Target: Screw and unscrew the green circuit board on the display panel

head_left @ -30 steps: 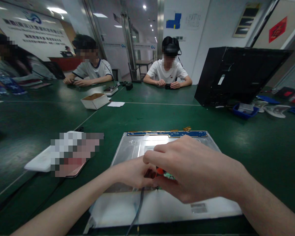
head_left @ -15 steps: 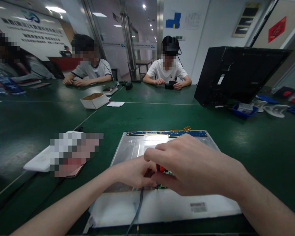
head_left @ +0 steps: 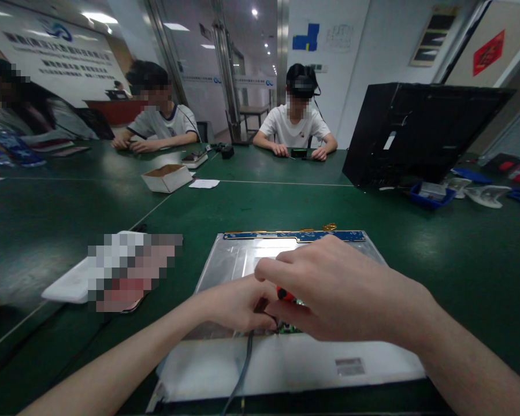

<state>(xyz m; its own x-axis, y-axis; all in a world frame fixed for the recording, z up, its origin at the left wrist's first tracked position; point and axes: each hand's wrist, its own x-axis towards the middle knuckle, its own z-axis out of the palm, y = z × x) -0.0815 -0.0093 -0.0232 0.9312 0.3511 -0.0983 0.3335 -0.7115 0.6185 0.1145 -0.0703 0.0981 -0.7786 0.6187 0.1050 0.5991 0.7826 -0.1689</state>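
A flat display panel (head_left: 219, 271) lies on the green table, silver-backed, with a white strip along its near side. A blue circuit strip (head_left: 260, 235) runs along its far edge. My right hand (head_left: 329, 289) is closed over the middle of the panel, gripping a screwdriver (head_left: 285, 293) by its red-and-black handle; its tip is hidden. Against it, my left hand (head_left: 238, 303) has its fingers curled low at a green circuit board (head_left: 288, 329); what they pinch cannot be seen. A dark cable (head_left: 245, 361) trails from below my left hand toward the near edge.
Left of the panel lie a white slab-like object (head_left: 69, 283) and a pink phone-like object (head_left: 127, 294), partly blurred out. Farther off stand an open white box (head_left: 167, 178) and a large black monitor (head_left: 416, 133). A blue tray (head_left: 431, 196) sits by it. Several people sit around the table.
My right hand has shifted very slightly, its fingers turning a little around the screwdriver handle. My left hand and the panel stay in place. Across the table, a person's hands have lowered to the tabletop.
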